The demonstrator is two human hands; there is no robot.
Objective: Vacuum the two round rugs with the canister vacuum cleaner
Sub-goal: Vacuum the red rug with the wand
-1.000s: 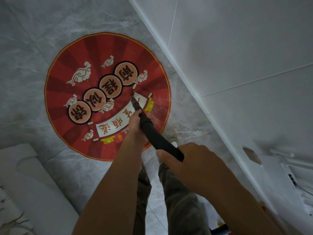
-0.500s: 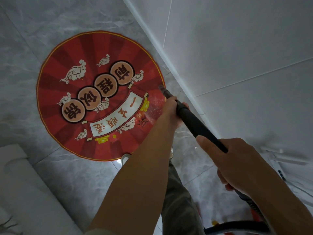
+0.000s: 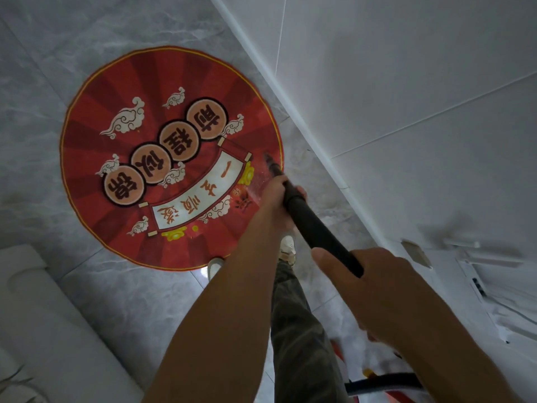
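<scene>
A round red rug with cloud motifs and a white scroll lies on the grey tiled floor. A black vacuum wand slants down to it, and its nozzle tip touches the rug's right edge where pale dust shows. My left hand grips the wand low, near the nozzle. My right hand grips it higher up. At the bottom right the black hose curves past a red part of the canister. Only one rug is in view.
A white wall with a baseboard runs diagonally right of the rug. A white furniture edge stands at the lower left. My legs and shoes are below the rug's near edge. White fittings hang on the wall at right.
The nozzle swept from the rug's scroll area out to its right edge, then drew slightly back inward. Both hands travelled with the wand, keeping their grip.
</scene>
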